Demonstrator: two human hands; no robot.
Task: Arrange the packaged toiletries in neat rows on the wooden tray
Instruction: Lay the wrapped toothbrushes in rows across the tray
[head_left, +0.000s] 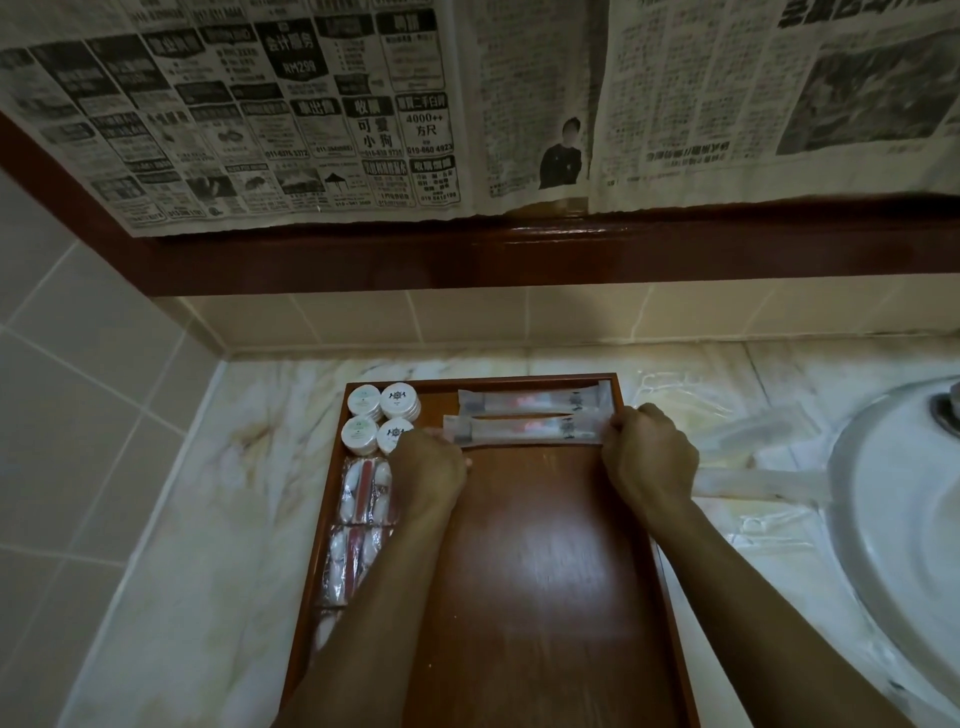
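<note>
Second long packet going down on wooden tray (545, 571).

Round soaps (382, 418) stacked far left; left hand (428, 475) and right hand (652, 460) pinching ends of long sachet (524, 431) (just below first one). Risk: uneven release, skewed row, soaps nudged.

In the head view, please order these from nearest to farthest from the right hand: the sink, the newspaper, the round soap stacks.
From the right hand:
1. Sink, on its right.
2. Round soap stacks, tray's far-left corner.
3. Newspaper, up on the wall.
</note>
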